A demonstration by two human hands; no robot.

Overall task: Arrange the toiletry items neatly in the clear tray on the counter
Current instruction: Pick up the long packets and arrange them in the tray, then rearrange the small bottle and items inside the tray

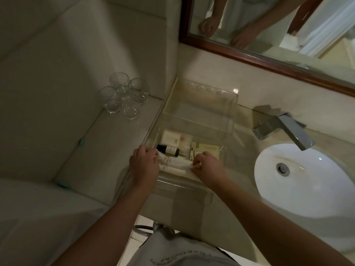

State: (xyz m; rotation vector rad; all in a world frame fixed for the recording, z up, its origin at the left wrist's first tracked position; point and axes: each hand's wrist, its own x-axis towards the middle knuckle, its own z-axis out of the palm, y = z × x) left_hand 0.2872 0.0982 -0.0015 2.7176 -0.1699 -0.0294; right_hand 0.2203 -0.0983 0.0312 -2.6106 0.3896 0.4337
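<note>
White tube (173, 166) lies between left hand (144, 162) and right hand (208, 167), both grasping its ends.

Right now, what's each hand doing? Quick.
Left hand: closed on one end of the white tube in the clear tray.
Right hand: fingers pinching the tube's other end.

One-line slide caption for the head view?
Both hands straighten a white packet in the clear tray beside the sink.
</note>
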